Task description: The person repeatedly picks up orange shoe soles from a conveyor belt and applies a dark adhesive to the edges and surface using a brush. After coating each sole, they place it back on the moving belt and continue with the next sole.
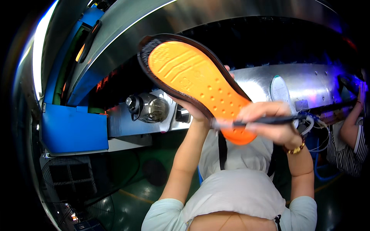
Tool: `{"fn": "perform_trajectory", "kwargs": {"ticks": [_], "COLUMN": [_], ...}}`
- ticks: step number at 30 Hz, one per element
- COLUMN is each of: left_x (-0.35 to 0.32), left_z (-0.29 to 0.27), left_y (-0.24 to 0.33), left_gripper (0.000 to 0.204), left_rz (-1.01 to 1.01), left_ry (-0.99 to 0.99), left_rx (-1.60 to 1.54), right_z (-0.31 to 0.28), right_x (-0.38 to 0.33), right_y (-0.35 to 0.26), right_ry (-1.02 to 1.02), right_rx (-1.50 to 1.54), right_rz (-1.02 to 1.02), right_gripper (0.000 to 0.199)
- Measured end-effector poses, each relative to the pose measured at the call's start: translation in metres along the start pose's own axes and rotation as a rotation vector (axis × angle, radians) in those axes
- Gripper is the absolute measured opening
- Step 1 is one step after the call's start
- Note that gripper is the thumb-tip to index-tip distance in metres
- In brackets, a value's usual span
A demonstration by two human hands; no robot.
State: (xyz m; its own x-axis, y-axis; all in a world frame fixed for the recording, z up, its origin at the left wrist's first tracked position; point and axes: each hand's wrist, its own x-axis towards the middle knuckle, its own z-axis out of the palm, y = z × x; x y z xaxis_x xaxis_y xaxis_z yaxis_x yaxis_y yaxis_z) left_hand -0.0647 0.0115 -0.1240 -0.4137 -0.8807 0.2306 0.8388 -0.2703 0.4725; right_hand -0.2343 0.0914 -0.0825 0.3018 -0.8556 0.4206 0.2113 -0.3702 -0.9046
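Note:
A shoe sole with a dark rim and an orange inner face is held up, tilted, with its orange side towards me. My left hand grips it from beneath and along its edge, the fingers partly hidden behind it. In my right hand is a slim tool with a black handle, pinched between thumb and fingers. Its pale, brush-like tip is blurred and lies across the near-left edge of the sole; whether it touches there I cannot tell.
On the metal bench stand a dark clear bottle, a phone-like black object and a white sole-shaped piece. A blue machine housing is at left, below a curved metal guard. Another person's arm shows at right.

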Motion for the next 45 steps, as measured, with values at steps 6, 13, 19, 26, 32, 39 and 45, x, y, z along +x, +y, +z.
{"fn": "perform_trajectory", "kwargs": {"ticks": [6,13,19,26,32,39,45], "left_x": [0.010,0.012,0.009,0.014,-0.019,-0.029,-0.016], "left_z": [-0.004,-0.006,-0.001,0.010,0.021,0.002,0.018], "left_y": [0.015,0.026,0.034,0.046,0.023,0.049,0.057], "left_gripper": [0.108,0.108,0.108,0.107,0.085,0.045,0.038], "left_rz": [0.130,0.193,0.173,0.114,0.081,-0.265,-0.666], "left_ry": [-0.161,-0.228,-0.060,-0.172,-0.275,-0.181,0.060], "left_rx": [-0.085,-0.086,0.090,0.115,-0.151,-0.119,0.020], "right_z": [-0.008,-0.009,-0.020,-0.027,0.007,-0.005,-0.003], "right_x": [0.000,-0.008,-0.017,-0.018,-0.009,-0.001,0.006], "right_y": [-0.004,0.003,0.014,0.021,0.016,-0.012,-0.007], "right_ry": [-0.172,-0.155,0.094,-0.049,0.220,-0.289,-0.369], "right_rx": [-0.257,-0.334,-0.305,0.256,0.591,0.066,-0.138], "right_rz": [-0.088,-0.064,0.087,0.133,0.176,0.075,0.039], "right_gripper": [0.018,0.018,0.020,0.021,0.018,0.021,0.016]}}
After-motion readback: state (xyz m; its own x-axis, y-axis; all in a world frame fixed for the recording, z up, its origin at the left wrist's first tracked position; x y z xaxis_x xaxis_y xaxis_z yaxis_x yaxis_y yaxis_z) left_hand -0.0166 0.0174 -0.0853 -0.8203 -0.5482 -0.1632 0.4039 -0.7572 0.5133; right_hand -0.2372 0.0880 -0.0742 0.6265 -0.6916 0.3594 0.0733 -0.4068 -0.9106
